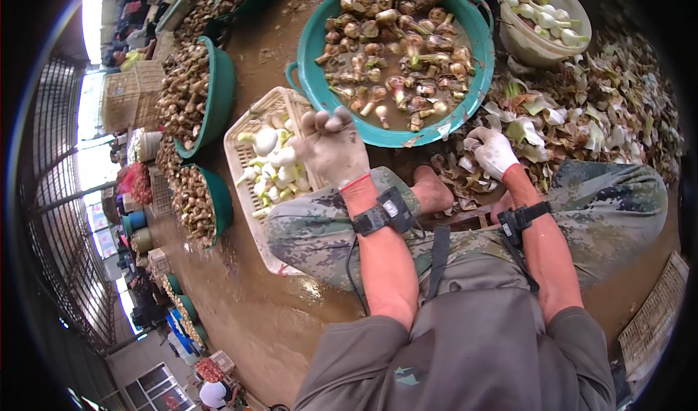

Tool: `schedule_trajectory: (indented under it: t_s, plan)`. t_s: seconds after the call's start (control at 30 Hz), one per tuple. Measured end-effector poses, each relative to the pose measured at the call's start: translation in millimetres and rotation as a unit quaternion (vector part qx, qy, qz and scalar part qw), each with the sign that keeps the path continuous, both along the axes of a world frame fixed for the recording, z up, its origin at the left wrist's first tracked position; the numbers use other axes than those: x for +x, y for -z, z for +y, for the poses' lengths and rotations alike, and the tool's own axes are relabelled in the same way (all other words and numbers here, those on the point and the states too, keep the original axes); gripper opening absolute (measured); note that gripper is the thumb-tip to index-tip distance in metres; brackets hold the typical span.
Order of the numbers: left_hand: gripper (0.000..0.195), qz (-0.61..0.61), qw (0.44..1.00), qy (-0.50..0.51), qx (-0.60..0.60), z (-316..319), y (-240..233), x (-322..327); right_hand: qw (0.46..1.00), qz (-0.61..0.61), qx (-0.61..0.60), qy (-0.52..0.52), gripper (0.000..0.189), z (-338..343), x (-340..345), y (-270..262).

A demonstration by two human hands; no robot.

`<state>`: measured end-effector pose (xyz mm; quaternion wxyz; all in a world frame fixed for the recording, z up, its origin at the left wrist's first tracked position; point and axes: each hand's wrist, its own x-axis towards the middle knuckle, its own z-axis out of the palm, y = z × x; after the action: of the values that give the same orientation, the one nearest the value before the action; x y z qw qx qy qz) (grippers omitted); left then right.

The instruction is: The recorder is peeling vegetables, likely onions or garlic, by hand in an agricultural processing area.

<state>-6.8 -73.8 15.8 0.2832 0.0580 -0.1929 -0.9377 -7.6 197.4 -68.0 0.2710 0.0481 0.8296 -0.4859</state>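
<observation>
My left hand (335, 149), in a whitish glove with a red cuff, is raised over the right edge of a cream plastic basket (234, 193). Its fingers are bent and apart, with nothing seen in them. Peeled white garlic bulbs (281, 171) with short stems lie in the basket. One larger-looking bulb (265, 141) tops the pile. My right hand (493, 153), also gloved, is curled beside a heap of garlic skins (578, 122); whether it holds anything is hidden. Ahead, a green plastic tub (309, 45) contains unpeeled garlic bulbs (411, 45) in brownish water.
A cream bucket (518, 45) of peeled bulbs stands beyond the skins. Green tubs (221, 94) heaped with garlic line the left, near stacked crates (125, 92). Another crate (654, 318) lies at lower right. A person (212, 393) is at the lower left. The floor (245, 313) looks wet.
</observation>
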Motion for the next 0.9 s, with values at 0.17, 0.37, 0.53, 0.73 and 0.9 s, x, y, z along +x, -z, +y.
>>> schedule_trajectory:
  t_s: [0.17,0.37,0.53,0.73,0.9]
  plan:
    - [0.025,-0.387,0.821,0.130,-0.400,21.8,62.6,-46.9,1.000,0.018,0.010,-0.003,0.021,-4.0,-4.0,4.7]
    - [0.058,-0.512,0.465,0.163,-0.703,22.5,145.5,-80.2,1.000,0.025,-0.008,0.006,0.020,-3.2,-9.0,10.9]
    - [0.047,-0.529,0.435,0.140,-0.715,22.4,162.5,-89.1,0.999,0.038,-0.004,0.003,0.019,-6.2,-14.0,9.8]
    - [0.032,-0.393,0.506,0.004,-0.767,25.0,104.2,-78.7,0.993,0.110,-0.032,-0.010,0.026,-20.7,-21.0,0.5]
    - [0.034,-0.314,0.504,0.188,-0.783,48.6,34.4,-48.7,0.973,0.227,-0.007,-0.043,0.063,-25.2,-21.0,-18.8]
